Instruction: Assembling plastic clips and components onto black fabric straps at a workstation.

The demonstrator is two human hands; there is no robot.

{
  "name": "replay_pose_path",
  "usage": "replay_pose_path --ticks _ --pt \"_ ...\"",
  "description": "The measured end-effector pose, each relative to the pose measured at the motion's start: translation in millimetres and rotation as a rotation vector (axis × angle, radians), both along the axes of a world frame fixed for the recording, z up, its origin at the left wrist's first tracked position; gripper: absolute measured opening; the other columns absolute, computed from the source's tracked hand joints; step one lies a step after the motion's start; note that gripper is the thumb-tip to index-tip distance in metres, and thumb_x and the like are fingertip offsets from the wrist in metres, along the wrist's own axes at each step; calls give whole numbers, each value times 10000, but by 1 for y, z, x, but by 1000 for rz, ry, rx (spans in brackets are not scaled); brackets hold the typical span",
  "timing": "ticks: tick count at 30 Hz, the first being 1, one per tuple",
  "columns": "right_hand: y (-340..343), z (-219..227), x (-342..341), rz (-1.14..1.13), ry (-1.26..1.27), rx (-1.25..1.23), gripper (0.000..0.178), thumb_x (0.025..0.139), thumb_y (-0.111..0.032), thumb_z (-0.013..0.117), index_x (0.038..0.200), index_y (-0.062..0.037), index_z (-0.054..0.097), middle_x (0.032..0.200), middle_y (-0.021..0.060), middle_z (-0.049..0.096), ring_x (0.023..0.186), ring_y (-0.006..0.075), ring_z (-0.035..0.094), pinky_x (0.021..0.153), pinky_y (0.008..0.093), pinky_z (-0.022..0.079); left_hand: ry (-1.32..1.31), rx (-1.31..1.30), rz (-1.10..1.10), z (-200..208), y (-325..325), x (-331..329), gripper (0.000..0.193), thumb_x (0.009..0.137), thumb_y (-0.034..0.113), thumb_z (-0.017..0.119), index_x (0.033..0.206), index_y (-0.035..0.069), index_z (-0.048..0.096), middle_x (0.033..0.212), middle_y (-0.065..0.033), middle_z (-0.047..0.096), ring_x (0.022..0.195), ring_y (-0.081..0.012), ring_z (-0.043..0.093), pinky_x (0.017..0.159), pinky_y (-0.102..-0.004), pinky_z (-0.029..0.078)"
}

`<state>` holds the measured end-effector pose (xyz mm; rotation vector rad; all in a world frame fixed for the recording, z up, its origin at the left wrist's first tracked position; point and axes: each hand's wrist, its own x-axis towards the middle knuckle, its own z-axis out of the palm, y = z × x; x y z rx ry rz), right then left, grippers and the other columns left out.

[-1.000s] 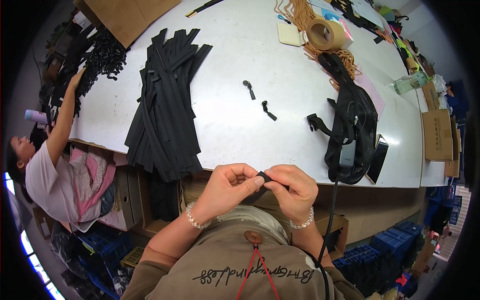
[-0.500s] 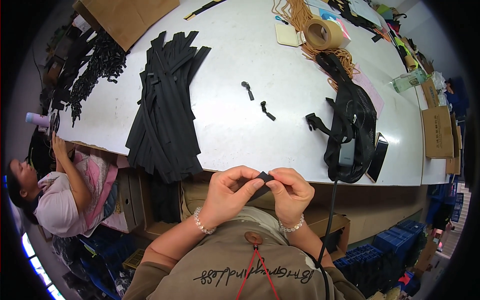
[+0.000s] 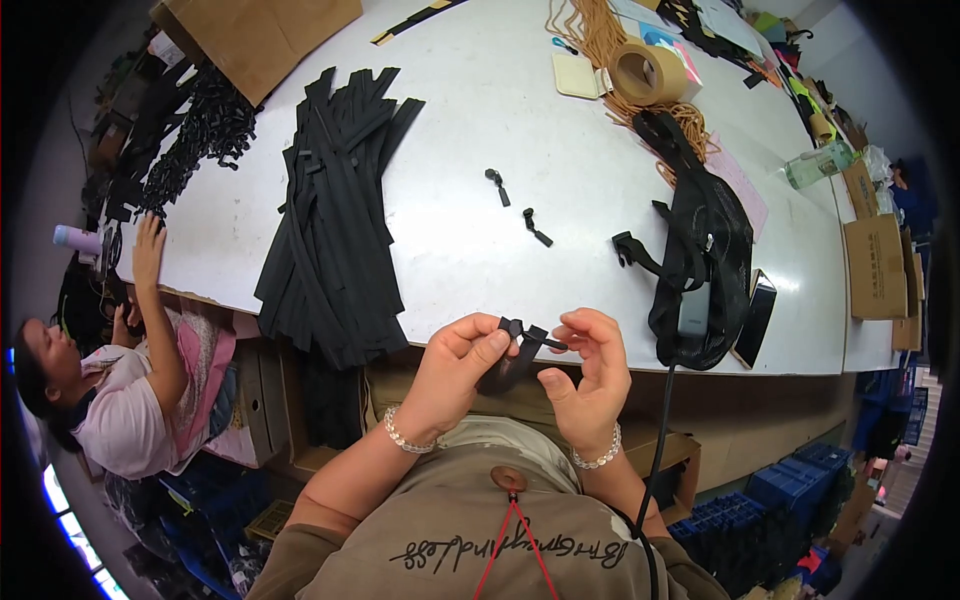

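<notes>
My left hand [image 3: 463, 362] is closed, pinching a black webbing strap [image 3: 518, 368] between thumb and fingers just off the table's near edge. Where the thumb presses, a small black piece [image 3: 512, 327] stands out at the strap's end; its exact kind is hard to make out. To its right, my right hand [image 3: 590, 375] has its fingers apart and thumb spread away, with a narrow dark end reaching close to its fingers. Farther up the table lie two small black fittings with short tabs, an upper one [image 3: 498, 187] and a lower one [image 3: 537, 228].
A long pile of black straps [image 3: 335, 230] lies to the left. On the right are a black mesh bag [image 3: 705, 260] with a buckle, a phone [image 3: 755, 318] and a tape roll [image 3: 640, 75]. A co-worker's hand [image 3: 149, 250] touches a heap of small black parts [image 3: 205, 125].
My right thumb has let go of the strap and the fingers have spread. The strap's end now shows between my hands. The co-worker's arm has reached farther up toward the black parts.
</notes>
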<state>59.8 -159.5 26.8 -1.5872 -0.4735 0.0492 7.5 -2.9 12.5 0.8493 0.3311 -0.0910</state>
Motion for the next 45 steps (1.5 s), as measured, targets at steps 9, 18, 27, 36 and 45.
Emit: replay_pose_path --ticks 9,18,27,36,45 --pt "5 16 13 -78 -52 -103 129 730 56 669 847 4 653 798 80 610 698 140 578 622 234 469 2 -188 -81 8 -3 -1 307 909 158 559 1187 33 529 886 15 605 798 -35 554 738 -184 465" --pt "0 13 33 55 -79 -228 209 721 -30 699 916 -5 626 843 89 584 725 161 549 664 267 454 13 -135 15 13 -4 -5 341 914 138 546 1233 21 513 927 9 614 849 -43 548 780 -198 457" --pt "16 -3 4 116 111 11 77 764 24 670 811 13 610 773 26 578 560 43 474 483 173 369 41 -97 98 6 -4 -3 219 914 122 539 1093 4 588 923 -21 632 807 -64 576 758 -209 478" --pt "14 7 0 202 664 258 67 862 20 525 803 2 550 772 63 607 531 31 465 461 150 366 18 76 83 -4 1 -4 139 875 75 577 987 4 621 847 -22 639 755 -59 577 682 -195 468" --pt "9 2 3 207 203 -48 81 808 28 571 740 3 535 700 5 602 572 16 503 482 174 408 -12 164 27 1 2 -3 60 838 -14 553 872 -24 601 786 -49 639 690 -64 582 658 -203 480"
